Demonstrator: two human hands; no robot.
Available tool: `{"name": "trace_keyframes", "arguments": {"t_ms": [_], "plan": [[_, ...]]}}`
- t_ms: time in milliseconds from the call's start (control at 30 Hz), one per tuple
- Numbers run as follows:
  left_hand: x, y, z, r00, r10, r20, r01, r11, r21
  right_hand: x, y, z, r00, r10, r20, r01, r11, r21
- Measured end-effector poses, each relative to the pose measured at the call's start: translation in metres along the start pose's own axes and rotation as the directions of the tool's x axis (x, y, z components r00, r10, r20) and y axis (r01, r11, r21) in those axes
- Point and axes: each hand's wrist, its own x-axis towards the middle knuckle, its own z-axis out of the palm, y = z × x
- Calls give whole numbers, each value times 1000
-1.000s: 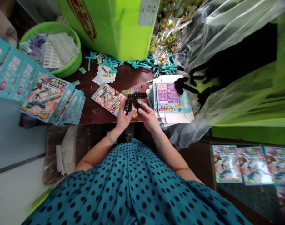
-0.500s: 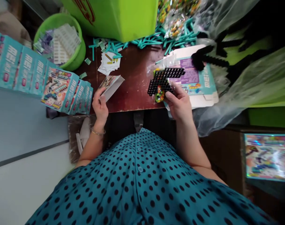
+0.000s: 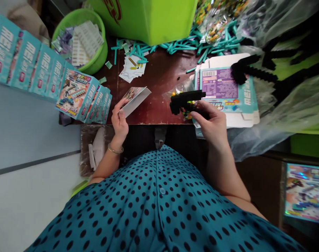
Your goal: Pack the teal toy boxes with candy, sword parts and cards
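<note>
My left hand [image 3: 120,120] is closed on a small folded box [image 3: 135,101], printed on one face and white inside, tilted above the table's front edge. In my right hand [image 3: 212,120] is a black plastic toy piece [image 3: 187,99] made of blocky studs, gripped between thumb and fingers. Below and behind it shows a clear bag of colourful small bricks [image 3: 186,113]; whether the hand also grips this bag I cannot tell. Flattened teal and purple boxes [image 3: 219,84] lie just beyond my right hand.
A row of teal boxes [image 3: 75,92] stands at the left, by a green basket [image 3: 103,52] of stickers and bags. Teal sticks [image 3: 175,45] and paper cards [image 3: 132,71] lie at the back below a large green bin [image 3: 164,21]. More black pieces [image 3: 243,70] lie right.
The black piece has turned in my right hand, from its open studded underside to its narrow side. My left hand still holds the small box. The whole view has shifted slightly.
</note>
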Motion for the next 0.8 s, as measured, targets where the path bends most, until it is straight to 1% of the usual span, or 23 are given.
{"name": "trace_keyframes", "arguments": {"t_ms": [100, 133, 200, 267, 300, 333, 367, 433, 467, 500, 533, 567, 600, 633, 700, 733, 767, 800], "plan": [[4, 1, -2, 1000, 17, -10, -18, 999, -41, 3, -10, -2, 996, -92, -20, 90, 993, -81], [5, 1, -3, 1000, 21, -15, -22, 998, -53, 4, -17, -3, 991, -130, -12, 128, 985, -111], [7, 3, -3, 1000, 17, -19, -18, 997, -69, 9, -34, -5, 973, -227, 41, 230, 956, -183], [9, 3, -4, 1000, 6, -17, -8, 998, -67, 15, -56, -1, 929, -345, 131, 368, 892, -261], [9, 2, -3, 1000, 4, -14, -5, 998, -61, 20, -67, 5, 891, -411, 191, 452, 842, -296], [10, 1, -3, 1000, 5, -12, -5, 999, -50, 24, -78, 14, 839, -475, 265, 541, 777, -322], [11, 0, -2, 1000, 8, -12, -9, 999, -38, 29, -88, 27, 773, -527, 352, 631, 699, -337], [12, -3, 0, 1000, 23, -14, -24, 1000, -17, 38, -108, 57, 607, -574, 549, 789, 519, -329], [12, -3, 1, 999, 32, -16, -32, 999, -7, 43, -117, 72, 521, -561, 643, 847, 430, -311], [13, -3, 2, 999, 36, -18, -36, 999, 0, 49, -126, 85, 445, -532, 720, 890, 349, -293], [13, -2, 3, 999, 32, -23, -32, 999, 4, 54, -135, 95, 387, -494, 779, 919, 279, -279], [14, -1, 4, 999, 22, -34, -22, 1000, 0, 60, -144, 103, 347, -460, 817, 936, 224, -271], [15, 1, 4, 999, 4, -53, -5, 1000, -15, 65, -152, 107, 328, -436, 838, 944, 187, -272], [16, 3, 4, 997, -20, -79, 17, 999, -46, 69, -160, 109, 330, -427, 842, 944, 167, -285], [22, 5, 4, 988, -87, -128, 68, 987, -146, 74, -171, 113, 358, -432, 828, 934, 158, -322], [27, 4, 4, 981, -129, -148, 98, 975, -200, 75, -173, 116, 359, -428, 830, 933, 154, -325], [33, 3, 4, 969, -177, -170, 132, 959, -250, 75, -171, 120, 345, -413, 843, 939, 148, -311], [40, 0, 4, 953, -231, -195, 167, 940, -297, 75, -167, 126, 306, -395, 866, 952, 144, -271]]}}
